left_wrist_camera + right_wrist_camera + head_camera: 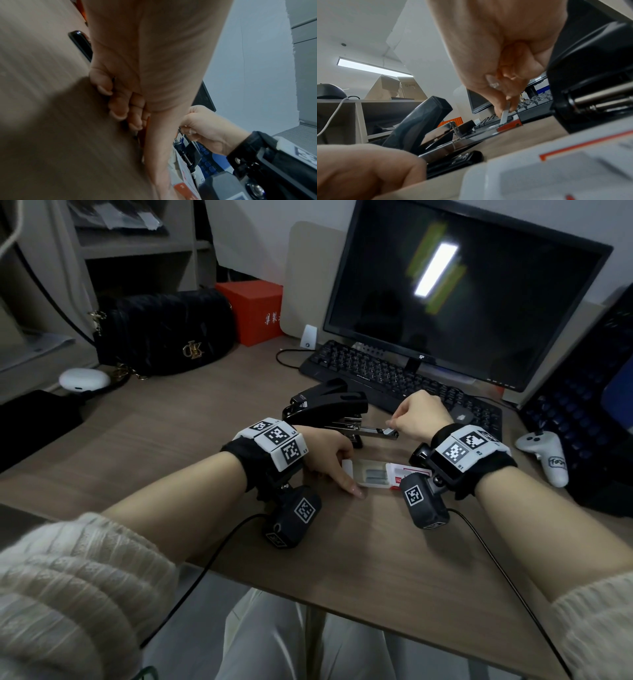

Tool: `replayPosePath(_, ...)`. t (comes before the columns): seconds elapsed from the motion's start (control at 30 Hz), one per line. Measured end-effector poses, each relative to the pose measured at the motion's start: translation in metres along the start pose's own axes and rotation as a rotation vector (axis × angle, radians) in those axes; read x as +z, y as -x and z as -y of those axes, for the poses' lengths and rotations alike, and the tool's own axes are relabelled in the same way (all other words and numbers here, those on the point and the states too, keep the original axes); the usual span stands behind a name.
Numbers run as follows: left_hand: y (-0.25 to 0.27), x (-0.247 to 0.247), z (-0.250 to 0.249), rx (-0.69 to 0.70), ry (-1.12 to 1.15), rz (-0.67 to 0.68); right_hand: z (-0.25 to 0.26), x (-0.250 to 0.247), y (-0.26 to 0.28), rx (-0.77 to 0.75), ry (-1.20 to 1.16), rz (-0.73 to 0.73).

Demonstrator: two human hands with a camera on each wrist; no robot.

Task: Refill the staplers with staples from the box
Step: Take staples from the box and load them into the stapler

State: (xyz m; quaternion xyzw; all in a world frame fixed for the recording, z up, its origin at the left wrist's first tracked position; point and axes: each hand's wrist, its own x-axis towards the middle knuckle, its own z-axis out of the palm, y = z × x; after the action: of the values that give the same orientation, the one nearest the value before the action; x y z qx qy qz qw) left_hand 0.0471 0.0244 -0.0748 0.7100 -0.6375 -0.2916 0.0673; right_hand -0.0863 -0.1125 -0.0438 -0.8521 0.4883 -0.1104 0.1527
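Observation:
Two black staplers [325, 402] sit mid-desk in front of the keyboard. The nearer one is swung open, and its metal staple rail [363, 430] [471, 136] reaches out to the right. My right hand [394, 426] [505, 106] pinches a short staple strip [503, 117], which stands nearly upright on the rail's outer end. The white and red staple box [376, 474] [556, 169] lies open just in front of the rail, with staples in its tray. My left hand [342, 474] [137, 116] holds the box's left end, thumb along the near edge and fingers curled.
A black keyboard [394, 374] and monitor [462, 285] stand behind the staplers, with a mouse [460, 416] beside my right hand. A white controller [544, 453] lies at the right. A black handbag [161, 333], red box [253, 309] and white case [84, 378] sit at the back left.

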Motion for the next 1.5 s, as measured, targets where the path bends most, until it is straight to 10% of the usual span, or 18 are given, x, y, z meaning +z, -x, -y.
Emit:
replayPosePath(0.43,0.001,0.000,-0.001,-0.006,-0.020,-0.013,0.006,0.002,0.010,-0.059,0.224,-0.042)
replayPosePath(1.5,0.018,-0.017,-0.006,-0.017,0.075,-0.065,-0.008,-0.016,0.016,0.039,-0.100,0.012)
